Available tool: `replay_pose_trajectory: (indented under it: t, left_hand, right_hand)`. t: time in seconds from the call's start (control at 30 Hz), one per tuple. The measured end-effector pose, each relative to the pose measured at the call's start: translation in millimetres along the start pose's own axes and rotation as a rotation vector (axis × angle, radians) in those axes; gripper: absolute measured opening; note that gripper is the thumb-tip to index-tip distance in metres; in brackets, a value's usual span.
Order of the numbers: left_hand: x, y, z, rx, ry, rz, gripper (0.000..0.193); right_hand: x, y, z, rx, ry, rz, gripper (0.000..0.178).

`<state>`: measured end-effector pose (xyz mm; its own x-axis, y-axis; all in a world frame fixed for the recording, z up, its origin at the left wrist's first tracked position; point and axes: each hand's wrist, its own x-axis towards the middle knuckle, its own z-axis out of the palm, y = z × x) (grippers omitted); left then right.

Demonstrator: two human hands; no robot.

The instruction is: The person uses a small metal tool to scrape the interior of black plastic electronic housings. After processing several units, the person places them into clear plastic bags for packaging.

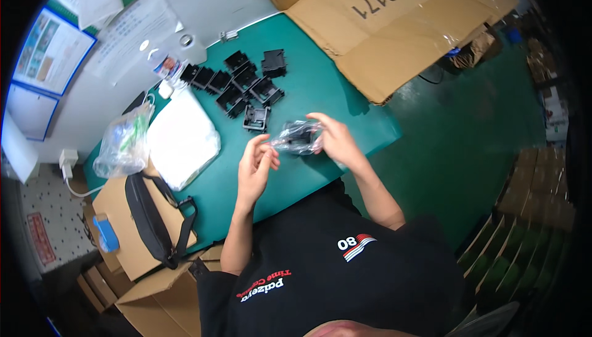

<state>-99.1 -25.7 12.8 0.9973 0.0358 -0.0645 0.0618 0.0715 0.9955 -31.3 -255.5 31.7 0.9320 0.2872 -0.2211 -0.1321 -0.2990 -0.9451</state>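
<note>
Clear plastic bag [285, 142], one, wrapped about a black part [301, 133]. Long axis roughly crosswise to the person, right end slightly farther away; narrow gathered end points left, fuller end right. Position: between the two hands, above the near edge of the green table [280, 192].

Left hand [256, 165]: fingers loosely bent, fingertips at the narrow end; whether they pinch it, cannot tell. Right hand [336, 141]: partly closed, thumb and fingers gripping the fuller end, index finger extended above.

Black housings [231, 83], a group, box-shaped, several open-topped, beyond the bag; nearest housing [256, 118] just beyond the left hand.

Second clear bag [122, 143], at left: green and blue items inside. White bag [183, 136], beside it: contents hidden. Large cardboard box [394, 22], far right: contents out of sight.
</note>
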Motion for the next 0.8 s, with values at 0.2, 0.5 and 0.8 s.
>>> replay_pose_trajectory:
  t: [0.2,0.5,0.8]
  left_hand:
    - [-7,-13,-74,0.91,0.442,0.285,0.025]
    - [30,-41,-154,1.569,0.467,0.179,0.036]
    - [26,-35,-147,1.198,0.646,0.461,0.014]
  right_hand:
    - [19,46,-43,0.335,0.136,0.116,0.045]
    - [28,59,-63,0.447,0.36,0.008,0.049]
    - [-16,10,-18,-0.407,0.807,-0.617,0.039]
